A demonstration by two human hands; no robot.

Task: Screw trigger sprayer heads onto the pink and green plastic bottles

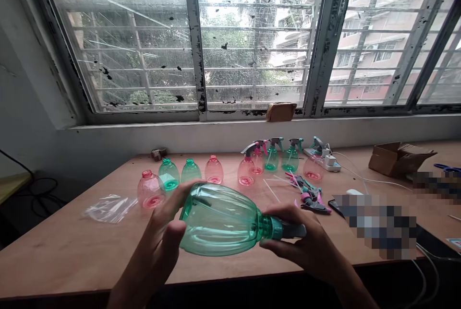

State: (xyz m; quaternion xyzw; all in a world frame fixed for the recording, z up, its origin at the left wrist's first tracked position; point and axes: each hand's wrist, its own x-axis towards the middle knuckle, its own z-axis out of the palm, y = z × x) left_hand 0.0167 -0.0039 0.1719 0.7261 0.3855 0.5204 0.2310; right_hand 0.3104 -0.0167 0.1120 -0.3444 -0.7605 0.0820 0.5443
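Observation:
A clear green spray bottle [223,220] lies on its side in the air above the table's front part, its base to the left and neck to the right. My left hand [162,237] is wrapped around the base end. At the neck, my right hand [298,237] grips the dark spray head [292,230] and its green collar. A thin tube shows through the bottle wall. Behind it, several open-necked bottles, such as a pink one [150,191] and a green one [169,174], stand upright without spray heads.
Several bottles with spray heads [246,172] stand farther back. Loose spray heads [311,196] lie in a pile right of centre. A clear plastic bag [111,209] lies at left. A power strip [331,162] and a cardboard box [392,160] are at right.

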